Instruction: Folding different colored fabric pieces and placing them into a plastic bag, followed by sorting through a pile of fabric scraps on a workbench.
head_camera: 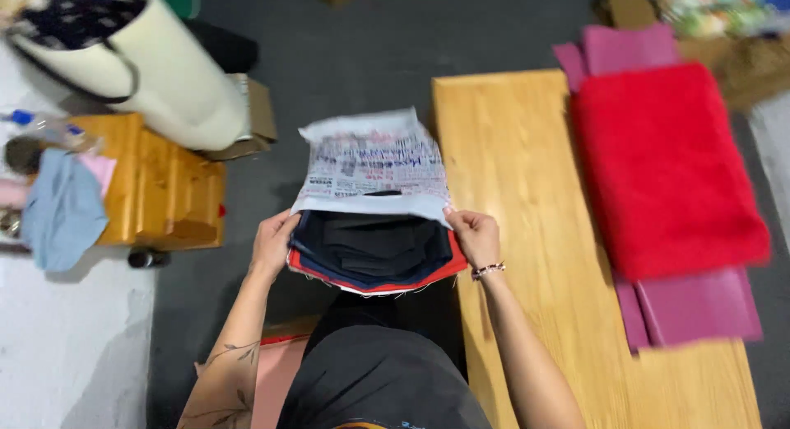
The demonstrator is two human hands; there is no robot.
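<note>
Left hand (271, 244): grips the mailer's mouth at 9 o'clock, fingers curled on the edge.
Printed plastic mailer bag (374, 170): held open at centre, flap up toward 12 o'clock.
Folded dark garments (374, 248): already mostly inside; bag not yet closed.
Right hand (476, 238): pinches the mouth at 3 o'clock.
Wooden bench (510, 190): at 3 o'clock, bearing a red towel (666, 174).

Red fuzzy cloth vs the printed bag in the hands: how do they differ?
The red fuzzy cloth lies flat on the wooden bench; the printed bag is held up, mouth open, by the left hand and right hand. The cloth is plain red; the bag is white with print. The cloth is larger. Both are soft.
</note>
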